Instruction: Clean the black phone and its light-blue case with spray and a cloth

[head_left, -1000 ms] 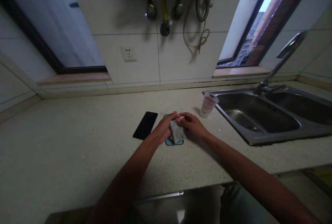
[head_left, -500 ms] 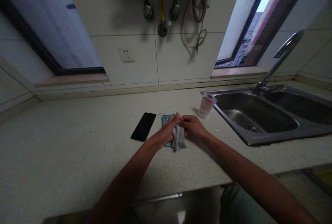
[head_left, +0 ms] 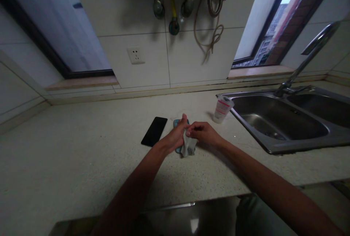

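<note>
Grey cloth (head_left: 188,146) hangs pinched between both hands (head_left: 193,132).

Just a bare left forearm (head_left: 136,177) and bare right forearm (head_left: 262,166) in shot (short sleeves maybe, can't see), plus a pale grey-green trouser leg (head_left: 259,217) at the near edge, fairly dim.

Satin steel sink (head_left: 300,142), speckled stone worktop (head_left: 82,163)
Glossy black glass phone (head_left: 154,131); grey cloth (head_left: 188,146) looks soft and matt, though dim light hides its weave.
</note>
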`<state>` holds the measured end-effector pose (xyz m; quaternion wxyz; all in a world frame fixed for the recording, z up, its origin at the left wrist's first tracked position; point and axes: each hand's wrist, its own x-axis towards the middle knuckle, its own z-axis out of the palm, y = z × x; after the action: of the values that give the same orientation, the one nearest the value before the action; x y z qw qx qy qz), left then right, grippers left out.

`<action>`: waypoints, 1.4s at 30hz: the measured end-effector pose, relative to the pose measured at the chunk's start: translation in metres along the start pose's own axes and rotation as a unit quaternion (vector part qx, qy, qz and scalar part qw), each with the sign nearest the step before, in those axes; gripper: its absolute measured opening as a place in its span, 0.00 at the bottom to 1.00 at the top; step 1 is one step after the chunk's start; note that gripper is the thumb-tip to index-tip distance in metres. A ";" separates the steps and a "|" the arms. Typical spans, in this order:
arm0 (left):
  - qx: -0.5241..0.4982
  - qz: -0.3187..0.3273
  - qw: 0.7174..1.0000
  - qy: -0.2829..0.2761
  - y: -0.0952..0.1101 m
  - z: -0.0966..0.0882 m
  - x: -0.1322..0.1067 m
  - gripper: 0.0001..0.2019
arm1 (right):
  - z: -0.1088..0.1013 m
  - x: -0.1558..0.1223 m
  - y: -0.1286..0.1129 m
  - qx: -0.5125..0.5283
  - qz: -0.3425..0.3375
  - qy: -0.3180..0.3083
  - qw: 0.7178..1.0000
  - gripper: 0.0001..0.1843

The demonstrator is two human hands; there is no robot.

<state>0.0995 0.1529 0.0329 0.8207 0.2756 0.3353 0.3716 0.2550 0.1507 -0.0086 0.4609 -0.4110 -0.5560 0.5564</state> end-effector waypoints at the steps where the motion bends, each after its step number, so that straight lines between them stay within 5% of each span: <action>1: 0.007 -0.005 1.000 -0.014 0.001 -0.001 0.000 0.19 | -0.001 0.000 -0.001 0.009 -0.002 0.009 1.000 0.17; 6: 0.055 -0.002 0.998 -0.023 0.003 -0.012 0.009 0.26 | -0.005 0.002 -0.008 0.068 -0.033 0.049 0.996 0.19; 9: 0.141 0.050 0.989 0.018 0.004 -0.018 0.014 0.24 | -0.006 0.004 -0.009 0.071 -0.065 0.094 0.991 0.20; 15: 0.358 0.271 0.884 0.129 0.009 -0.025 0.010 0.03 | -0.009 0.006 -0.013 0.108 -0.037 0.136 0.984 0.19; 20: 0.339 0.222 0.886 0.226 0.004 -0.034 0.007 0.15 | -0.011 0.007 -0.011 0.136 0.044 0.185 0.972 0.16; 25: 0.331 0.206 0.891 0.234 0.001 -0.045 0.018 0.19 | -0.016 0.007 -0.009 0.153 0.061 0.188 0.968 0.12; 33: 0.520 0.239 0.790 0.220 0.009 -0.054 0.027 0.17 | -0.017 0.011 -0.002 0.215 0.106 0.188 0.952 0.07; 35: 0.504 0.229 0.805 0.213 0.012 -0.051 0.027 0.14 | -0.017 0.012 0.000 0.222 0.105 0.177 0.953 0.07; 38: 0.409 0.171 0.876 0.189 0.016 -0.044 0.025 0.06 | -0.015 0.011 0.000 0.217 0.088 0.148 0.961 0.07; 42: 0.245 0.091 0.964 0.058 0.014 -0.039 0.024 0.07 | -0.014 0.008 -0.004 0.193 0.039 0.109 0.974 0.12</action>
<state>0.0763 0.1873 0.0101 0.6702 0.4753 0.4363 0.3667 0.2666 0.1617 -0.0043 0.5672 -0.3933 -0.3684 0.6227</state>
